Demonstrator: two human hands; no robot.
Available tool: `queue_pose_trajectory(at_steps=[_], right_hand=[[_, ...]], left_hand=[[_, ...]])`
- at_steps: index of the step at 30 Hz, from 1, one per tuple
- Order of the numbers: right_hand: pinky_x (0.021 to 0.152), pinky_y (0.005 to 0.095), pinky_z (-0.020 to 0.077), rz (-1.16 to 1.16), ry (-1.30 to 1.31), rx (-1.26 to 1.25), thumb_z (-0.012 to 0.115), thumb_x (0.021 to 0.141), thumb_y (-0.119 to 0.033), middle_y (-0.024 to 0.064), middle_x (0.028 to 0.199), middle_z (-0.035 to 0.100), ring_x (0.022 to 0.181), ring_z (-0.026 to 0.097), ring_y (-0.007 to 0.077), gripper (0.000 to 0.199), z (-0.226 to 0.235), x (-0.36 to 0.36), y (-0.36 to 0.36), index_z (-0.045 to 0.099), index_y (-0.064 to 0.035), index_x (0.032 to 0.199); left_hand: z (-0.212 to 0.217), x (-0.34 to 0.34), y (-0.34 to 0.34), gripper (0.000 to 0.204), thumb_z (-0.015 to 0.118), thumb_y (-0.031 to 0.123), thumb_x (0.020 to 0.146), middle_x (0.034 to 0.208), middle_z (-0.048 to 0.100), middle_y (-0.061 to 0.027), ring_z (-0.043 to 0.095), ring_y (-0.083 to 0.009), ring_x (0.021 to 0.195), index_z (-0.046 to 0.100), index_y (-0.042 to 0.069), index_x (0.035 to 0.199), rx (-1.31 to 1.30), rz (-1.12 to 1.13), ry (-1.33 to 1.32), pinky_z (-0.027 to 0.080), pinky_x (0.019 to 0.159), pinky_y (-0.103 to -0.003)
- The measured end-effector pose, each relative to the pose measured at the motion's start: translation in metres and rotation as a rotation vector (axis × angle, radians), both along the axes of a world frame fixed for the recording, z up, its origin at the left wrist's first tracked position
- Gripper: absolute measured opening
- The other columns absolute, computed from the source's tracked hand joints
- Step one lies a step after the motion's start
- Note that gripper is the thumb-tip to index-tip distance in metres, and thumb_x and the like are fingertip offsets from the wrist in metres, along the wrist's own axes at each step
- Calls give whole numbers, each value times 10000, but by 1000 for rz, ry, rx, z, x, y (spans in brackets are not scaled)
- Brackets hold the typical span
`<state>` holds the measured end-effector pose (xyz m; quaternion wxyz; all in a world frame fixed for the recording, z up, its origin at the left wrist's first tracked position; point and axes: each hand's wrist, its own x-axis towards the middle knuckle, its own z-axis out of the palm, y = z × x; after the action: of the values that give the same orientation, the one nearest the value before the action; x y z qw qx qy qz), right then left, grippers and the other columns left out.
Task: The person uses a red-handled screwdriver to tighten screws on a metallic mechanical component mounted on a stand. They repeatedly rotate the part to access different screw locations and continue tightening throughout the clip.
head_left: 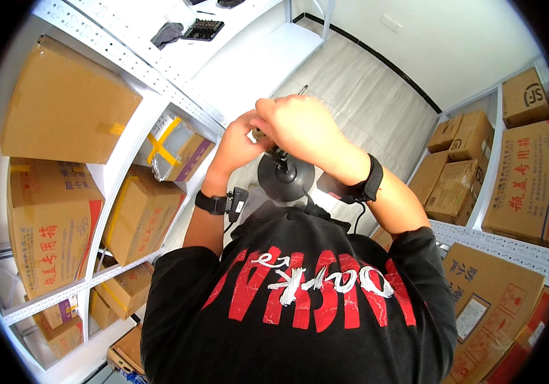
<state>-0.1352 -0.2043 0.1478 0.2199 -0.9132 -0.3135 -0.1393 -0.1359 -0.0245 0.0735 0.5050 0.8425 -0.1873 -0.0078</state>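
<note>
Between shelved brown cardboard boxes [63,102], cannot tell grip of left hand [236,148] and right hand [303,125], mostly hiding small brass-coloured piece [259,134].

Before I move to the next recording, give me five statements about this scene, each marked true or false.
1. The left hand and right hand are close together. True.
2. Only the left wrist wears a black wristband. False: each wrist wears a black wristband.
3. A round black base shows below the hands. True.
4. The black bit case lies on the floor. False: the black bit case lies on a white shelf.
5. Cardboard boxes stand only on the right. False: cardboard boxes stand on both sides.
</note>
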Motion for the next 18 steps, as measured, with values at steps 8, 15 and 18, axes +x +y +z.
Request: queue_pose_trajectory(at_steps=[8,15,18], right_hand=[[771,440,508,281,-5,97,690,802,-143,125,760,651,788,639,355,165,8,9,-12,644,-51,932],[673,450,507,81,129,100,694,865,-169,135,723,640,744,647,355,173,20,3,-11,592,-40,918],[612,463,497,7,152,94,705,861,-173,148,696,630,713,650,361,191,22,2,-7,576,-31,854]], left_hand=[[10,4,2,329,774,13,789,1011,742,-72,671,-137,952,694,3,1108,-162,-86,76,535,845,-304],[7,8,-9,223,795,48,760,907,722,-57,651,-142,834,701,17,959,-198,20,24,530,740,-312],[2,10,-8,231,791,46,748,928,717,-79,663,-166,836,698,10,957,-140,39,-46,530,750,-317]])
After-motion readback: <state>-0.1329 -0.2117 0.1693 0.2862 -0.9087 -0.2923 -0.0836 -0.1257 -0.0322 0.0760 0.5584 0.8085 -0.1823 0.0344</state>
